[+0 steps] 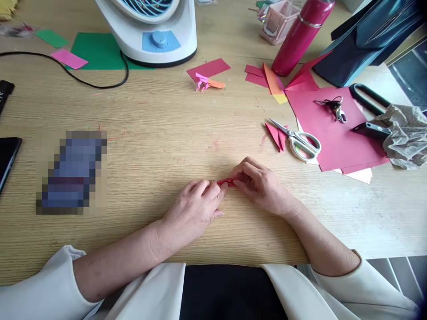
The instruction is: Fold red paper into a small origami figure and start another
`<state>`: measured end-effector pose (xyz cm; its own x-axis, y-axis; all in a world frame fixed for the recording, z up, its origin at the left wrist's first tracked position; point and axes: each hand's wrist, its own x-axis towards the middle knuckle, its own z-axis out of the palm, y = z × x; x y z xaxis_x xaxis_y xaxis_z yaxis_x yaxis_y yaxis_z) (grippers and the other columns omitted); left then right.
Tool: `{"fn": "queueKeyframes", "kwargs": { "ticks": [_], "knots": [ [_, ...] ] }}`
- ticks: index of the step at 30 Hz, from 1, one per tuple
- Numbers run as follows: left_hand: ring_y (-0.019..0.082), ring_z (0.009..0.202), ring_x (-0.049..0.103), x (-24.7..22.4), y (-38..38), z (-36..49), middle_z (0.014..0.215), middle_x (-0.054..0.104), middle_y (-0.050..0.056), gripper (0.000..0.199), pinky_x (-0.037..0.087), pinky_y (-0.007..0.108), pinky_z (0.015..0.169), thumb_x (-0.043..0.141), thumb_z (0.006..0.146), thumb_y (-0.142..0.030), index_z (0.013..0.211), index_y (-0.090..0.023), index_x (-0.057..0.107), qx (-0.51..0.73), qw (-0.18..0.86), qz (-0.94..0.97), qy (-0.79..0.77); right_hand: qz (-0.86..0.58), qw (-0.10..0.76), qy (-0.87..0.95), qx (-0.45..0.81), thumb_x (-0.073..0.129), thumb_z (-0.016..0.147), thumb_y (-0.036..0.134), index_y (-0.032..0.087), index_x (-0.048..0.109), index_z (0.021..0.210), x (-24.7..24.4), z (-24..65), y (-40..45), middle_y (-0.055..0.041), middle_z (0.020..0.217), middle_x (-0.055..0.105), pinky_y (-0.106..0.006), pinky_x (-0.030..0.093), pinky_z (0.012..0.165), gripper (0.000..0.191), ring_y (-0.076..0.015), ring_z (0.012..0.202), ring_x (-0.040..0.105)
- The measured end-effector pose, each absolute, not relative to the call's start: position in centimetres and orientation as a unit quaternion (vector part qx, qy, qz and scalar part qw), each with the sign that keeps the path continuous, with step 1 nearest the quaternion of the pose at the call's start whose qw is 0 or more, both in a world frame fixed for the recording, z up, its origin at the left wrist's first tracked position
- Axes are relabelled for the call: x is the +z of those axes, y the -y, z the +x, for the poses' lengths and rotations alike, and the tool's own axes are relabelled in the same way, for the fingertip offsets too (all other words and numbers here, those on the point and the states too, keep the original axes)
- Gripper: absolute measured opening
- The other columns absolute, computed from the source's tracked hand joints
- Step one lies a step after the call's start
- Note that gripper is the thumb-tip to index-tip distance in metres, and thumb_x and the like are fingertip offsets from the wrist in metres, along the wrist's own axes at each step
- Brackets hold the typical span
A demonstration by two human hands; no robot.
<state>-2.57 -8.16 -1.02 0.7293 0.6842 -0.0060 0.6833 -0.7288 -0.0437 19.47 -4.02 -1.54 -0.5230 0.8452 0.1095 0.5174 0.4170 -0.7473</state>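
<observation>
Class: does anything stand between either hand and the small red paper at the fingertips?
Nothing visible does: the left hand and right hand both touch the red paper. The scissors lie farther off, beyond the right hand.

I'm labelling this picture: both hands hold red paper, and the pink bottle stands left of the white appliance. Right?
No: the head view shows the pink bottle right of the white appliance. The left hand and right hand do hold red paper.

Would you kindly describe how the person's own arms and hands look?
The left hand and right hand wear no gloves, and no watch or bracelet shows. Loose off-white sleeves leave the forearms mostly bare; the matching jacket opens over a black garment.
</observation>
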Motion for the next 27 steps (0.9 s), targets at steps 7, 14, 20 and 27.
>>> {"fn": "queueKeyframes", "kwargs": {
  "ticks": [7,14,20,27],
  "knots": [
    [0.022,0.090,0.057,-1.8,7.2,-2.6,0.099,0.064,0.009,0.040,0.049,0.036,0.083,0.050,0.098,-0.016,0.137,-0.010,0.049,-0.091,0.004,-0.921,0.378,-0.445,0.201,0.835,0.252,0.067,0.086,0.017,0.017,0.059,0.091,-1.8,19.6,4.5,-0.0065,0.095,0.053,-0.030,0.047,0.072,0.009,-0.0163,0.078,0.055],
    [0.016,0.079,0.058,-1.3,4.1,-0.8,0.085,0.060,0.002,0.009,0.045,0.028,0.072,0.061,0.090,-0.014,0.081,-0.016,0.062,-0.139,-0.179,-0.877,0.425,-0.430,0.228,0.838,0.248,0.066,0.084,0.013,0.018,0.055,0.083,-2.2,19.2,4.9,-0.0027,0.085,0.056,-0.029,0.042,0.073,0.013,-0.0161,0.079,0.052],
    [0.010,0.061,0.054,-1.0,3.0,-0.3,0.066,0.060,-0.003,0.015,0.039,0.022,0.057,0.069,0.083,-0.022,0.071,-0.016,0.061,-0.209,-0.405,-0.749,0.482,-0.458,0.307,0.700,0.453,0.064,0.086,0.019,0.017,0.061,0.090,-2.3,20.3,4.3,0.0011,0.076,0.062,-0.024,0.040,0.060,0.005,-0.0111,0.065,0.053],
    [0.009,0.060,0.053,-1.2,1.8,0.4,0.069,0.062,-0.002,0.020,0.040,0.020,0.056,0.075,0.077,-0.033,0.079,-0.015,0.065,-0.228,-0.540,-0.665,0.462,-0.425,0.398,0.549,0.600,0.076,0.081,0.040,0.016,0.062,0.081,-3.0,20.8,3.3,-0.0009,0.075,0.065,-0.026,0.044,0.063,0.028,-0.0121,0.067,0.057]
  ]
}}
